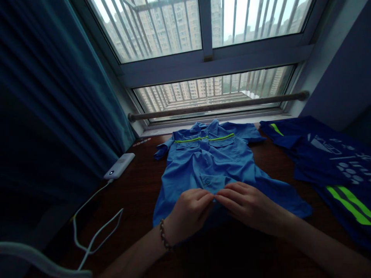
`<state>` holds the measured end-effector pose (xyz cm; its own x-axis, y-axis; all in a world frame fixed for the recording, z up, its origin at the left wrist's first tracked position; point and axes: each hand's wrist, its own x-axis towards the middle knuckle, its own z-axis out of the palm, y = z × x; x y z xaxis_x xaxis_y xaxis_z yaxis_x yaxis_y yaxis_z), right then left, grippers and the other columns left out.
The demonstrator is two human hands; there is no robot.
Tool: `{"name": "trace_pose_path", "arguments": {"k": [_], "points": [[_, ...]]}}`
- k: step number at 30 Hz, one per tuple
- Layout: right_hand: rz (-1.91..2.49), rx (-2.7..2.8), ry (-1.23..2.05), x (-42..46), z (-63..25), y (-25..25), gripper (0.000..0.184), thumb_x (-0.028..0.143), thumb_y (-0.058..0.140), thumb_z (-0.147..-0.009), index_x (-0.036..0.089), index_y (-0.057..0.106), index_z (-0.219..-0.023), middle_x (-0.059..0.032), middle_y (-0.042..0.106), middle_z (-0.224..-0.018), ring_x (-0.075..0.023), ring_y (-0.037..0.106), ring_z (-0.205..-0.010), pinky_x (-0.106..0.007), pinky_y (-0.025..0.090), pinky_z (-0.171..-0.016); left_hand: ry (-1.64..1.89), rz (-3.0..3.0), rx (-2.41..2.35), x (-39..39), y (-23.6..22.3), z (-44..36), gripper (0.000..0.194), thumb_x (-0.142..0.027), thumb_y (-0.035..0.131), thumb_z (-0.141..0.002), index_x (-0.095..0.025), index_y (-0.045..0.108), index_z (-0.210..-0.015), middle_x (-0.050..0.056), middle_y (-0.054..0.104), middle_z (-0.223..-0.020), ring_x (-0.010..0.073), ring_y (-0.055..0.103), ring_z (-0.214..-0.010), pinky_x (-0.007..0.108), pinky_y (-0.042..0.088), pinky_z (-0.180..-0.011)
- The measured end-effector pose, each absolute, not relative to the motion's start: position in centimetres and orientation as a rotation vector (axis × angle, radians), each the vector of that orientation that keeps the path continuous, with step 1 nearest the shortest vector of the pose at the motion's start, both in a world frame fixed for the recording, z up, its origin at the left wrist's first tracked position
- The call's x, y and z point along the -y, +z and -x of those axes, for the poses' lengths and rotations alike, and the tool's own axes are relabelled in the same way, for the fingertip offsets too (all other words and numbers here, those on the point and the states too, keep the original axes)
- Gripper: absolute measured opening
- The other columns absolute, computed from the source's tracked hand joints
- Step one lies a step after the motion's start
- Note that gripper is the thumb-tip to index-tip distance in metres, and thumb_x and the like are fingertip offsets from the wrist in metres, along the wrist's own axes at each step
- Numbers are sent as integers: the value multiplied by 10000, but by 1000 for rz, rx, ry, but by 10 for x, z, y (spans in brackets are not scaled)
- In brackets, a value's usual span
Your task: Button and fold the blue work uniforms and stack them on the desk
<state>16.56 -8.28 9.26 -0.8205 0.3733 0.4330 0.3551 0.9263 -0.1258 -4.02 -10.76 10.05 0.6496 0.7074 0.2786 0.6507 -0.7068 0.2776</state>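
A light blue short-sleeved work shirt (185, 170) lies front up on the dark wooden table, its collar toward the window. Yellow-green piping runs across its chest above two flap pockets. Near the lower front edge, my left hand (193, 208) pinches the shirt's front placket, with a braided bracelet at the wrist. Opposite it, my right hand (245, 202) pinches the same spot, fingertips nearly meeting the left ones. A button (207, 180) shows just above the fingers. What exactly sits between the fingertips is hidden. The cloth is wrinkled around the hands.
Darker blue garments (324, 154) with white print and bright yellow-green stripes lie at the right. A white power bank (119, 166) with a white cable (87, 247) rests at the left, beside a blue curtain (58, 77). A rail (220, 107) crosses the window behind.
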Motion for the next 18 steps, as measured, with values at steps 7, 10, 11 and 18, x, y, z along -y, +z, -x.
{"name": "trace_pose_path", "arguments": {"k": [7, 10, 11, 18], "points": [[1113, 2620, 559, 110, -271, 49, 635, 308, 670, -646, 295, 432, -1235, -46, 476, -1245, -259, 368, -1185, -409, 413, -911, 243, -2851, -1320, 162, 53, 98, 464, -196, 555, -745, -236, 446, -1194, 84, 483, -1243, 259, 419, -1159, 452, 433, -889], [1453, 2468, 558, 120, -326, 13, 579, 379, 639, -662, 339, 463, -1212, -42, 429, -1292, -304, 330, -1213, -480, 402, -910, 281, -2861, -1647, 184, 20, 137, 498, -234, 541, -755, -253, 409, -1235, 82, 452, -1278, 252, 418, -1169, 402, 451, -888], [1514, 2422, 556, 123, -339, 4, 538, 384, 628, -670, 341, 491, -1188, -43, 437, -1285, -306, 341, -1206, -484, 401, -912, 316, -2857, -1733, 190, 12, 149, 491, -249, 530, -762, -251, 407, -1237, 83, 463, -1268, 245, 438, -1153, 381, 459, -881], [1490, 2372, 456, 115, -365, -16, 452, 239, 521, -709, 292, 532, -1157, -33, 487, -1238, -258, 390, -1181, -441, 373, -961, 601, -2735, -1915, 213, -17, 186, 416, -128, 428, -741, -209, 485, -1144, 57, 578, -1125, 177, 553, -1022, 282, 478, -854]]}}
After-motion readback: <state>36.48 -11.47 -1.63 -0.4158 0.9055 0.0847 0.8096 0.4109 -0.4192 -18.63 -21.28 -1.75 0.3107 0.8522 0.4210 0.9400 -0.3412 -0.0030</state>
